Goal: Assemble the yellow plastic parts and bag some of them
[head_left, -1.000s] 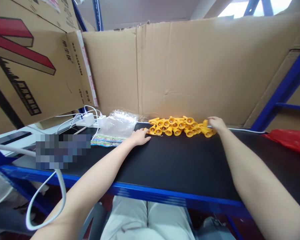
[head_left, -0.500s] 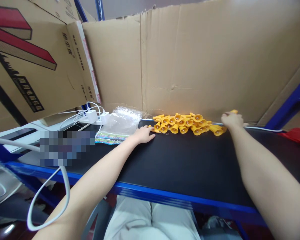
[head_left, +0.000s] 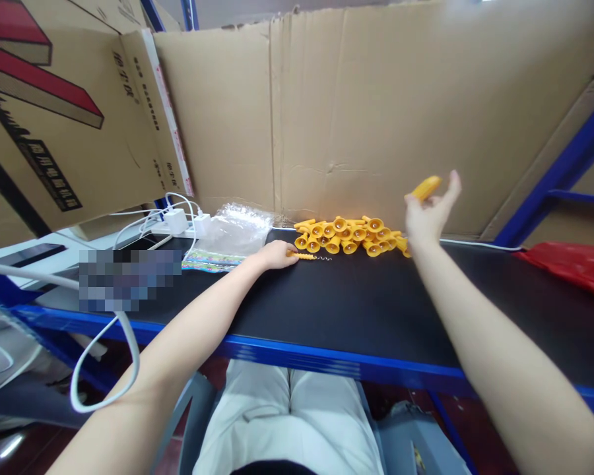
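A pile of yellow flared flashlight bodies (head_left: 346, 236), several with small bulbs showing in their wide ends, lies along the back of the black tabletop (head_left: 327, 303). At its left end, my left hand (head_left: 278, 254) rests low on the table, fingers closed around small yellow ribbed pieces (head_left: 304, 255). Thin metal springs (head_left: 323, 258) stick out to the right of these. My right hand (head_left: 428, 214) is raised beyond the pile's right end. It grips a yellow plastic tube (head_left: 427, 188), with one finger stretched away from it.
Behind the table stands a tall cardboard sheet (head_left: 366, 119), with a printed carton (head_left: 79, 119) to the left. A clear plastic bag (head_left: 240, 231), white chargers (head_left: 177, 221) and cables lie left of my left hand. Red plastic (head_left: 574, 267) lies far right. A blue frame edge (head_left: 301, 353) runs in front.
My right hand has lifted off the table by the pile's right end and turned, raising the yellow tube. My left hand stays low; more of the ribbed pieces and springs show beside it.
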### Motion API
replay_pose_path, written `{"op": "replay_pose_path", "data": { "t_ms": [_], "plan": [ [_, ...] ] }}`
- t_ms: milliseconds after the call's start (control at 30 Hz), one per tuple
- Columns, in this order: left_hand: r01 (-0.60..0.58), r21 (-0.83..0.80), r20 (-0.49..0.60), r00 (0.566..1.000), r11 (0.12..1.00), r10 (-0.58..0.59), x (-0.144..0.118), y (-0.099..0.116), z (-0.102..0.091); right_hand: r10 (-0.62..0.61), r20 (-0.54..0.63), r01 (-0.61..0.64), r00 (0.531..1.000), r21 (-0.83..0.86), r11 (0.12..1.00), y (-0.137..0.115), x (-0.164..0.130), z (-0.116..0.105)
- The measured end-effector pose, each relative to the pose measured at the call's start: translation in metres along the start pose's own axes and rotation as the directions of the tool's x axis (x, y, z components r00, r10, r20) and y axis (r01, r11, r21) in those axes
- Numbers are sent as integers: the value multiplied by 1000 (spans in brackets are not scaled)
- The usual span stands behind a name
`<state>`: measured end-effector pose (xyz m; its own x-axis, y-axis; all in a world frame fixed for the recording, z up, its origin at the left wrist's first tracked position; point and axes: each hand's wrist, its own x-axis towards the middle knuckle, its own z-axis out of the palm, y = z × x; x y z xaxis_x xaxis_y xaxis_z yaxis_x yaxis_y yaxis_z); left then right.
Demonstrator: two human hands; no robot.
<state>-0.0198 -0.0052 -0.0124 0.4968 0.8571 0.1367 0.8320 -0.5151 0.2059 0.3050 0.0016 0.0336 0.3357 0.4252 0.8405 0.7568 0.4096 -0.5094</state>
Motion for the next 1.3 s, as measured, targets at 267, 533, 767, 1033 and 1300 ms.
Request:
{"op": "replay_pose_path", "data": {
  "t_ms": [267,533,767,1033,1300],
  "plan": [
    [8,-24,-91,996,1000,-10,-5,6,-5,-199,539,254,819,-30,967,-44,-46,6],
    [24,-32,-101,994,999,-27,-2,4,-3,-30,913,355,408,-129,926,-70,-60,0],
    [30,-77,-115,993,997,-39,-1,0,-2,26,919,369,394,-184,911,-60,-57,1],
    [-17,-42,-172,985,999,9,-5,9,-6,-204,873,343,442,46,938,-72,-66,5],
    [-87,-6,-226,971,996,83,-7,11,-7,-185,821,77,540,171,982,-63,-78,19]
  ]
}}
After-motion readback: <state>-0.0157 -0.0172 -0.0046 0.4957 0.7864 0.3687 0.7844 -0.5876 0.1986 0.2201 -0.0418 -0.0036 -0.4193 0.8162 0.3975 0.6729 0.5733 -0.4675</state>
